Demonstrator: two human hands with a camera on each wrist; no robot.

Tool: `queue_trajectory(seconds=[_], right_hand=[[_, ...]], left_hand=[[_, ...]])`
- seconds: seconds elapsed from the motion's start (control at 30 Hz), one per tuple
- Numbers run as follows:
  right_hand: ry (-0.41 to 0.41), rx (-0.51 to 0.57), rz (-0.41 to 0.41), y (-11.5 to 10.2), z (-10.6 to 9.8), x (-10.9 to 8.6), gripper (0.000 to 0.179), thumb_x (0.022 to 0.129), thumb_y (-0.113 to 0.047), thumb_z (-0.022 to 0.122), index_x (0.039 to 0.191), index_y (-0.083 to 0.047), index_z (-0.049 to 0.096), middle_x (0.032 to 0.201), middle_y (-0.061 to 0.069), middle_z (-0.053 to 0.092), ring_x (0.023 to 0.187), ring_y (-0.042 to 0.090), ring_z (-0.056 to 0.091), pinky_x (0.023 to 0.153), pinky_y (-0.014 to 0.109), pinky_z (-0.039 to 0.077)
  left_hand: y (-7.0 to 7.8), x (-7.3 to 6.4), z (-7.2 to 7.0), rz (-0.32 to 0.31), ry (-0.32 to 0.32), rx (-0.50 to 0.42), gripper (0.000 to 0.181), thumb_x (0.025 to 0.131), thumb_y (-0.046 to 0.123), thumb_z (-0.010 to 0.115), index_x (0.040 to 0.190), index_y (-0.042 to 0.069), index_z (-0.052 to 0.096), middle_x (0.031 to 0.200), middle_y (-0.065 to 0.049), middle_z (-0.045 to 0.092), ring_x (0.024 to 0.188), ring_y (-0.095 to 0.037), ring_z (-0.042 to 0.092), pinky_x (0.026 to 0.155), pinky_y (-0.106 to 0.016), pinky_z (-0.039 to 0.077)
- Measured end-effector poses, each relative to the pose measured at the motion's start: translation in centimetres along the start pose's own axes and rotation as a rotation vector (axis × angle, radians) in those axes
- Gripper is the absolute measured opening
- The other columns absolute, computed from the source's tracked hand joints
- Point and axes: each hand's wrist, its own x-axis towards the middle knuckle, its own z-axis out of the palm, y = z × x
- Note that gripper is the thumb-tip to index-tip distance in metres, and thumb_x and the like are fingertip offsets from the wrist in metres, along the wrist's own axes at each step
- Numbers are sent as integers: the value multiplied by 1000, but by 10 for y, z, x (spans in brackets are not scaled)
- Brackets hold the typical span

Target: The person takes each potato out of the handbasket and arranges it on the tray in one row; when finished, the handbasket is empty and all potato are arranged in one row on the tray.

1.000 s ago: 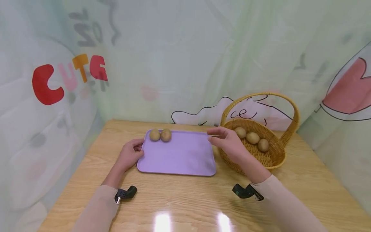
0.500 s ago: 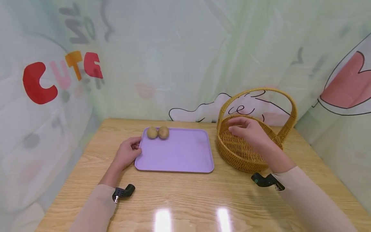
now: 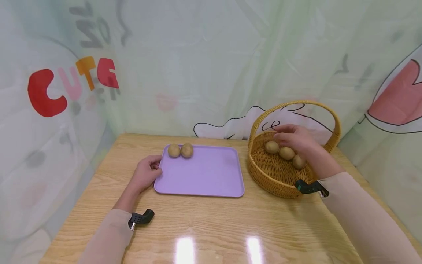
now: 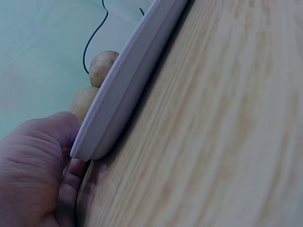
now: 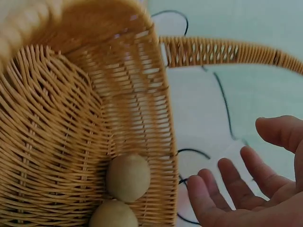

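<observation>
My left hand (image 3: 145,172) grips the left edge of a lilac tray (image 3: 204,174); in the left wrist view its thumb lies at the rim and its fingers curl below. Two potatoes, one (image 3: 174,150) beside the other (image 3: 187,150), sit in the tray's far left corner. On the right, my right hand (image 3: 295,139) hovers over the back of a wicker basket (image 3: 268,179), fingers loosely spread and holding nothing. Three potatoes lie in a row along the basket's back wall: one (image 3: 271,147), a middle one (image 3: 286,153) and one (image 3: 299,162) partly behind the hand.
The basket's tall arched handle (image 3: 304,102) rises around the right hand. Tray and basket stand side by side on a wooden table (image 3: 211,216), a narrow gap between them. A printed curtain (image 3: 211,73) hangs close behind the table and along its sides.
My right hand has moved from the tray's far right corner rightward over the basket, uncovering potatoes it hid half a second ago. The left hand stays at the tray's edge.
</observation>
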Motion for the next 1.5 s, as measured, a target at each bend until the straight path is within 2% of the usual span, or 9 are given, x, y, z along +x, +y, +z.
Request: queue_trajectory(seconds=[0.17, 0.33, 0.43, 0.53, 0.67, 0.77, 0.9, 1.07, 1.5], right_hand=[[-77, 64, 73, 12, -1, 17, 69, 98, -29, 55, 153, -2, 23, 143, 22, 35, 126, 36, 42, 102, 42, 41], [-117, 72, 112, 32, -2, 31, 72, 100, -23, 51, 155, -2, 10, 140, 23, 34, 116, 29, 48, 94, 37, 48], [-129, 26, 137, 40, -2, 34, 71, 100, -21, 50, 153, 4, 11, 118, 21, 46, 94, 20, 54, 83, 34, 52], [-158, -88, 162, 41, 0, 35, 69, 101, -25, 49, 149, 11, 17, 109, 18, 47, 91, 22, 56, 83, 37, 52], [-190, -200, 146, 41, 5, 36, 70, 100, -30, 51, 148, 12, 21, 138, 30, 36, 118, 38, 50, 94, 46, 47], [-192, -183, 137, 42, 10, 39, 68, 99, -27, 53, 148, 10, 24, 147, 30, 27, 125, 41, 43, 97, 50, 44], [-172, -204, 99, 48, 16, 42, 54, 97, -22, 56, 140, 7, 40, 138, 27, 39, 116, 36, 45, 88, 44, 46], [-140, -326, 27, 55, 22, 42, 39, 94, -24, 63, 121, 3, 56, 119, 21, 53, 103, 32, 48, 82, 39, 42], [-193, -228, 57, 58, 23, 38, 46, 93, -27, 66, 128, 2, 54, 120, 20, 54, 102, 30, 55, 80, 42, 55]], left_hand=[[2, -3, 1, -6, 7, 8, 51, 79, -6, 62, 129, -6, 58, 103, -14, 61, 91, -22, 56, 75, -24, 49], [3, -5, 3, -7, 2, 3, 51, 78, -6, 62, 129, -6, 58, 104, -14, 61, 91, -22, 56, 75, -25, 49], [5, -6, 3, -3, 1, -12, 51, 78, -7, 61, 129, -6, 58, 105, -14, 61, 91, -22, 56, 76, -25, 49], [6, -8, 3, -3, -3, -16, 51, 78, -7, 61, 129, -7, 58, 106, -14, 61, 91, -22, 56, 76, -24, 49], [6, -9, 1, -2, -3, -12, 51, 78, -7, 60, 129, -7, 57, 105, -14, 61, 91, -22, 56, 76, -23, 49], [8, -10, -1, 2, 1, -11, 51, 78, -7, 60, 129, -7, 58, 105, -15, 61, 91, -22, 56, 75, -23, 49], [9, -12, -2, 0, 3, -8, 51, 78, -7, 60, 128, -7, 58, 106, -14, 61, 91, -23, 56, 76, -24, 49], [9, -13, 1, 3, -1, 16, 50, 78, -6, 61, 128, -6, 58, 106, -14, 61, 91, -21, 57, 76, -25, 49], [10, -11, 5, 1, 2, 28, 51, 79, -5, 62, 129, -6, 58, 106, -13, 61, 90, -21, 57, 76, -24, 49]])
